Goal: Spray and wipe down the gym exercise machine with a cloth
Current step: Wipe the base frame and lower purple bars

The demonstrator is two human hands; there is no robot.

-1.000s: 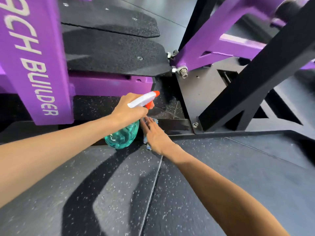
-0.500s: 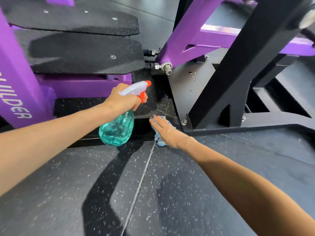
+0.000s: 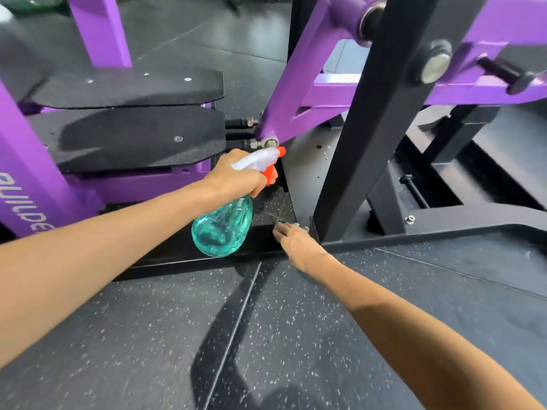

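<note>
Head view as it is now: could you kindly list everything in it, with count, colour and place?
Spray bottle: one, teal, white head, orange trigger, centre.
Footplates: two, black, upper left.
Machine frame: one, purple, left and top right.
Upright post: one, black, right of centre.
Base rail: one, black, centre.
Floor: dark, speckled, foreground.
Left hand: grips the bottle's neck.
Right hand: fingers straight, on the rail by the post's foot.
</note>
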